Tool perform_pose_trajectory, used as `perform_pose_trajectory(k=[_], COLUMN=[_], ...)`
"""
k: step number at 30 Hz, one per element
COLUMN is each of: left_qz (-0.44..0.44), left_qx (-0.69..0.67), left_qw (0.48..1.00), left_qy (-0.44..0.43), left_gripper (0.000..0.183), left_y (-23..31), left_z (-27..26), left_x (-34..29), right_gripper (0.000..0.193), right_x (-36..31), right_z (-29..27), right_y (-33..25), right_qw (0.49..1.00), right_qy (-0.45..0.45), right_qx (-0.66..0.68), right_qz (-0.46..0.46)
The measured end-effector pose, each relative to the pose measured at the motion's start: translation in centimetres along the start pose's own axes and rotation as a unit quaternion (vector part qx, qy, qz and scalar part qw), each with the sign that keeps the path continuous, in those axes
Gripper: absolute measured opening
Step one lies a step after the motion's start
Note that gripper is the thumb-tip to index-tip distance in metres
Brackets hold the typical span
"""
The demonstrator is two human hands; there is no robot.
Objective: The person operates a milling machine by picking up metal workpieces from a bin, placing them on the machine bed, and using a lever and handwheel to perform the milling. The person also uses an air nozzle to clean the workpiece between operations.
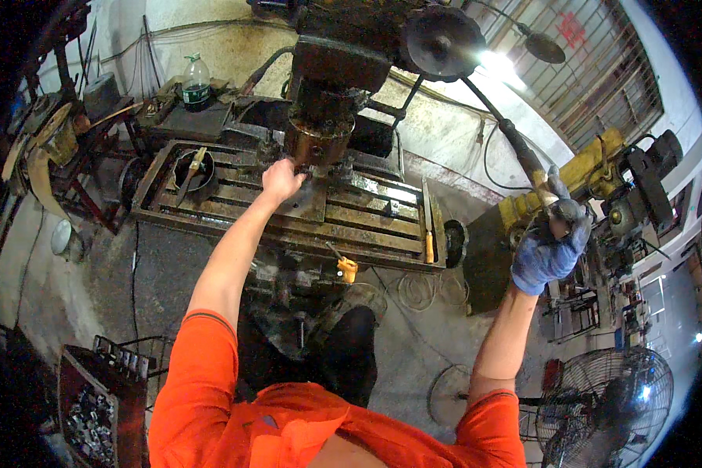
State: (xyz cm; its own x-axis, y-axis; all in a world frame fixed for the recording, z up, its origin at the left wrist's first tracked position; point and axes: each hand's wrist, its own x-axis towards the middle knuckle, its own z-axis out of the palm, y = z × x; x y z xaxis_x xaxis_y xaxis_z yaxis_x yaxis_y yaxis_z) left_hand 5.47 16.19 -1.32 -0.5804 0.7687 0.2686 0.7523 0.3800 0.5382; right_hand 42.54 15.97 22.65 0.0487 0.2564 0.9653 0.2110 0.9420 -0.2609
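Observation:
My bare left hand (pixel 281 182) is closed at the foot of the machine's dark, oily spindle head (pixel 320 139), above the slotted table (pixel 351 234). What its fingers hold, if anything, is hidden. Out to the right, my right hand (pixel 552 242) wears a blue-grey glove and is wrapped round the end of a long feed lever (pixel 515 136). This lever slopes up toward the round dark hub (pixel 443 43) on the machine. A black pot (pixel 195 178) with a brush (pixel 198 159) laid across it stands on the table's left end.
A file with a yellow handle (pixel 429 246) lies at the table's right end. A yellow switch box (pixel 347 270) sits at its front edge. A bin of metal parts (pixel 93 417) stands lower left, a caged fan (pixel 604 409) lower right. A lamp glows behind the lever.

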Motion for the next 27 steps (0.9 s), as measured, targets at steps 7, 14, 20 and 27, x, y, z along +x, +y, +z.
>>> perform_pose_trajectory(k=[7, 14, 20, 27], left_qz=[0.087, 0.024, 0.063, -0.009], left_qx=[-0.094, 0.137, 0.240, -0.147], left_qw=[0.991, 0.974, 0.963, 0.974], left_qy=[-0.026, 0.181, 0.104, 0.171], left_gripper=[0.044, 0.044, 0.039, 0.023], left_y=[-2.8, -11.4, -14.5, -11.5], left_z=[-7.3, -16.6, -15.1, -13.4], left_x=[-3.6, -9.2, -8.9, -8.7], right_gripper=[0.035, 0.033, 0.034, 0.039], right_x=[-1.7, -2.2, -2.0, -1.5], right_z=[-0.5, 1.1, 0.0, 0.7], right_y=[0.9, -0.5, 0.8, 0.1], right_qw=[0.935, 0.988, 0.973, 0.955], right_qy=[-0.028, 0.055, -0.008, 0.075], right_qx=[0.344, 0.130, 0.224, 0.262], right_qz=[0.078, 0.062, 0.054, 0.116])
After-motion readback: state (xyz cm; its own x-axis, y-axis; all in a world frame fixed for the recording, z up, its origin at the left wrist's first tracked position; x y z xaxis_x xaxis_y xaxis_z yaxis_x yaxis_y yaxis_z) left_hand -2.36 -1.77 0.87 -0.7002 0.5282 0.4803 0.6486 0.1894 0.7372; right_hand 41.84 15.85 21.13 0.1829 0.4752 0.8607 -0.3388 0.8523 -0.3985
